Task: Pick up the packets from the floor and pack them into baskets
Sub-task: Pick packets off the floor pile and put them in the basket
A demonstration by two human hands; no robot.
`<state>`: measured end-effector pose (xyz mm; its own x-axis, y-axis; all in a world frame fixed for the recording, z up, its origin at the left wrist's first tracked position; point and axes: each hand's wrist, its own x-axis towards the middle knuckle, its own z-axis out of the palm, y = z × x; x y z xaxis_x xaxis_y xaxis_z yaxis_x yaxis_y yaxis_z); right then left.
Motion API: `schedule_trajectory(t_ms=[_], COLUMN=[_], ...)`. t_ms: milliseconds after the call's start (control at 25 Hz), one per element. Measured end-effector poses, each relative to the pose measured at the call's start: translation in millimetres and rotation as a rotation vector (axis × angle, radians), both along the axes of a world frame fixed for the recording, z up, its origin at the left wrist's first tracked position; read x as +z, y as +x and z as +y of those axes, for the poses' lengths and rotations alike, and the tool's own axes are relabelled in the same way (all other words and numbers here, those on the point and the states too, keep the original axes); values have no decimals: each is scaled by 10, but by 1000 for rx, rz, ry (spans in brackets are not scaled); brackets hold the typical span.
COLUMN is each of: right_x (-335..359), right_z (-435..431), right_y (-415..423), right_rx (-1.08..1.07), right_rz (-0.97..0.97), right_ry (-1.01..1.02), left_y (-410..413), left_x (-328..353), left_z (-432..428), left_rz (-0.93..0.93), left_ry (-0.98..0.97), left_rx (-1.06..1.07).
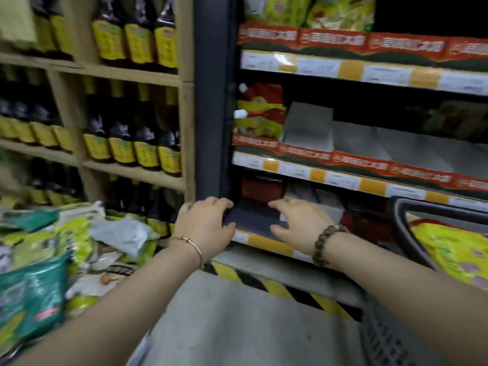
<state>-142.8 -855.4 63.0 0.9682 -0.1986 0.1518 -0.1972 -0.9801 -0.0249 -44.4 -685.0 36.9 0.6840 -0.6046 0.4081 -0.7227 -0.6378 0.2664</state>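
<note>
packets: green, teal, white, glossy | heaped left | blurred

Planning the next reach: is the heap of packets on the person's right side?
No, the heap of packets lies to the left of the left hand.

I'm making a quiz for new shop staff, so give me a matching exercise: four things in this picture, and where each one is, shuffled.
Things:
1 dark bottles
2 red spouted pouch
3 beaded bracelet
4 yellow packet

Places:
A right wrist
B basket, far right
C wooden shelves, left
D middle metal shelf

Pairs: 1-C, 2-D, 3-A, 4-B
</note>
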Motion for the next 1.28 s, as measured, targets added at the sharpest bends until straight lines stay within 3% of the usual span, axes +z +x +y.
schedule_trajectory(t_ms=[240,400,600,720,840,1120,1280], right_x=[-505,-916,-1403,-1751,-2188,-2834,-2616], right_z=[1062,1672,2016,2115,2232,2417,2397], right_y=[1106,1600,1937,2161,2376,2641,2702], right_rx=[17,79,141,98,111,348,381], right_rz=[119,255,481,560,574,526,320], right_ry=[-20,-41,-56,52,83,-253,-70], left_y=[748,1027,1168,1208,1183,1195,1228], left_x=[-650,-1087,-1668,-1880,-2050,-2322,-2329], left_z=[1047,1497,2020,2327,2504,2683,2661], left_rz=[89,257,403,469,522,646,747], left_ry=[106,69,159,168,146,10,-202], left_rx=[221,358,413,456,470,471,491])
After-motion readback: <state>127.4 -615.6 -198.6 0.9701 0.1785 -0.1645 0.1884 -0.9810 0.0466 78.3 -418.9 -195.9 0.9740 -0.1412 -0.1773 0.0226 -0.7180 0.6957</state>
